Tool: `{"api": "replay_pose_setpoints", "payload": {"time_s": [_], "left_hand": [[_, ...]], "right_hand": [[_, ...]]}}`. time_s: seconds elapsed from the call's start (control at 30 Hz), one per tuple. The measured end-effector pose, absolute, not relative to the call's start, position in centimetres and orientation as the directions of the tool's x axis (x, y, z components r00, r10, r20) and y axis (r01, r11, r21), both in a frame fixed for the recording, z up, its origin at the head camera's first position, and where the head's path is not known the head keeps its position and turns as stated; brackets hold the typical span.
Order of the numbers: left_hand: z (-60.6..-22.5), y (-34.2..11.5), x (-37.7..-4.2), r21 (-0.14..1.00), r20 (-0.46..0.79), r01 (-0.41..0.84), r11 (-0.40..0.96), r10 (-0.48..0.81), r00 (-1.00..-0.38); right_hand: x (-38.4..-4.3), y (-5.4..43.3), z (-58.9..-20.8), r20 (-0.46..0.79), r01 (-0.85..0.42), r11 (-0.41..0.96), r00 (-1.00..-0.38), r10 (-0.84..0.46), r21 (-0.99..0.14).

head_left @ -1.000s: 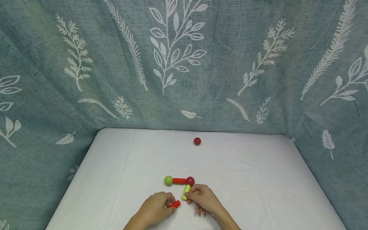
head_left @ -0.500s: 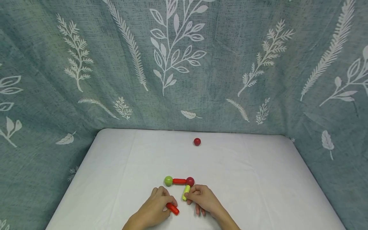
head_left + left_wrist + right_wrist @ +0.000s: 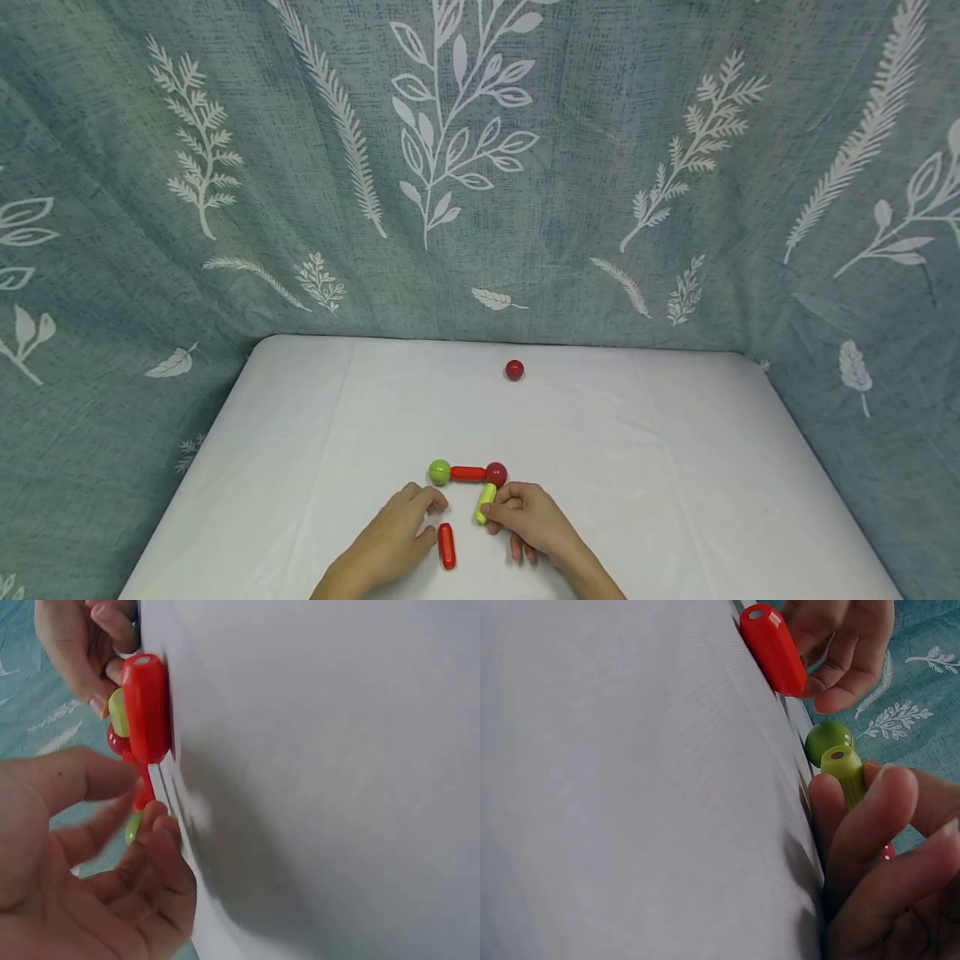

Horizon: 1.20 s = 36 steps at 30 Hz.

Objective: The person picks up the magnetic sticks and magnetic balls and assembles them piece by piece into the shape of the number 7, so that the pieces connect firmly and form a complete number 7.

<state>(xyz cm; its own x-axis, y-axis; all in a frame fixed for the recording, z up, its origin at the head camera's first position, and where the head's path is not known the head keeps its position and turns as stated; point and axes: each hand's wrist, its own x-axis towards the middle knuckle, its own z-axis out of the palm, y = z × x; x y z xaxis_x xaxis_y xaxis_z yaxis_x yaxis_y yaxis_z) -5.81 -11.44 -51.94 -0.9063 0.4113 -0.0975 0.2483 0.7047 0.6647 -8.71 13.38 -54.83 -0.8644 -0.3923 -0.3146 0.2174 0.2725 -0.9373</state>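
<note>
A loose red rod lies on the white cloth, its metal-tipped end showing in the left wrist view. Just left of it is my left hand, fingers parted, with nothing between thumb and fingertips. My right hand pinches a yellow-green rod between thumb and fingers. That rod's far end meets a dark red ball. From this ball another red rod runs left to a green ball, the three in one line. In the right wrist view the yellow-green rod shows a round metal end.
A separate dark red ball sits near the far edge of the white-covered table. Behind and at both sides hangs a grey-green curtain with white leaf prints.
My left hand has turned the loose red rod to point roughly toward me, let it go on the cloth and drawn slightly left. My right hand stays on the yellow-green rod.
</note>
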Motion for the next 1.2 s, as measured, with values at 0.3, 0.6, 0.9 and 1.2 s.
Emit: {"api": "replay_pose_setpoints", "payload": {"time_s": [0.3,0.6,0.9,1.2], "left_hand": [[-52.0,-11.0,-5.3,0.693,-0.27,0.018,0.721,0.283,-0.92],[-52.2,-10.3,-5.4,0.734,-0.275,0.037,0.678,0.347,-0.897],[-51.8,-10.3,-5.5,0.758,-0.251,0.047,0.65,0.358,-0.899],[-51.7,-10.3,-5.5,0.76,-0.243,0.047,0.648,0.35,-0.905]], "right_hand": [[-8.8,13.3,-54.9,-0.314,0.213,0.281,-0.865,-0.39,-0.936],[-8.8,13.3,-54.9,-0.309,0.208,0.28,-0.867,-0.39,-0.937],[-8.7,13.3,-54.9,-0.305,0.205,0.278,-0.869,-0.389,-0.938],[-8.7,13.3,-54.9,-0.303,0.208,0.267,-0.867,-0.394,-0.941]]}}
